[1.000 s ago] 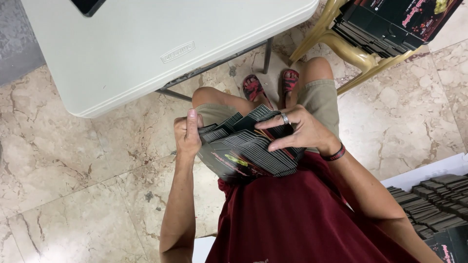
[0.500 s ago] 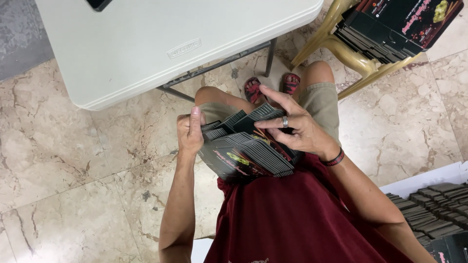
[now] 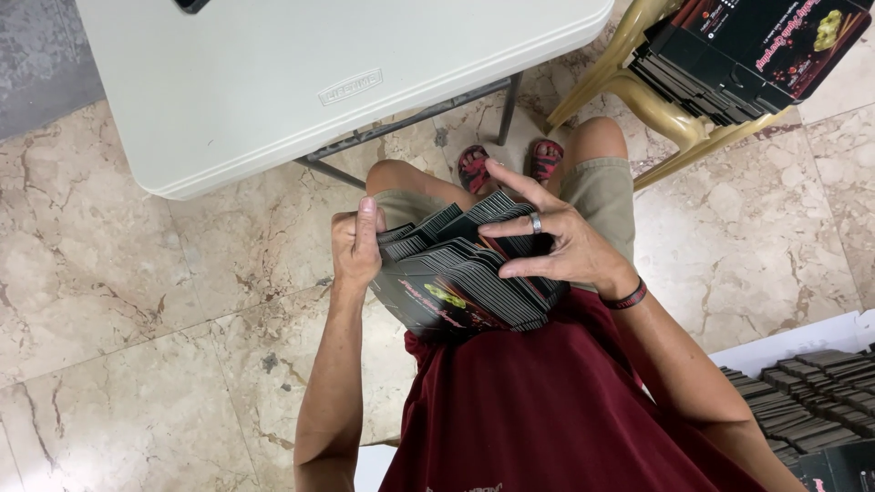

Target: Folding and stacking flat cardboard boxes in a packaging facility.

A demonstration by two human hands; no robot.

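My left hand (image 3: 357, 248) is clamped on the left edge of the stack of flat black cartons (image 3: 465, 278), thumb up along its side, and I see no shift in that grip from half a second ago. My right hand (image 3: 554, 244) lies on top of the stack with its fingers spread and the index finger lifted and pointing away; earlier those fingers lay flatter on the cartons, so they have fanned apart and raised a little. The right hand presses on the cartons rather than closing round them. The stack rests on my lap, tilted toward me, in the same spot as before; it is one stack, its sheets too many and too thin for me to count.

On the right hand I count one ring (image 3: 536, 222), and one dark bracelet (image 3: 629, 295) at the wrist. Two red sandals (image 3: 510, 164) show past my knees on the marble floor (image 3: 137, 301). One white desk (image 3: 301, 82) stands ahead of me. One yellow plastic chair (image 3: 638, 91) to the right carries one more pile of black cartons (image 3: 729, 64), and another batch (image 3: 811, 401) lies at the lower right.
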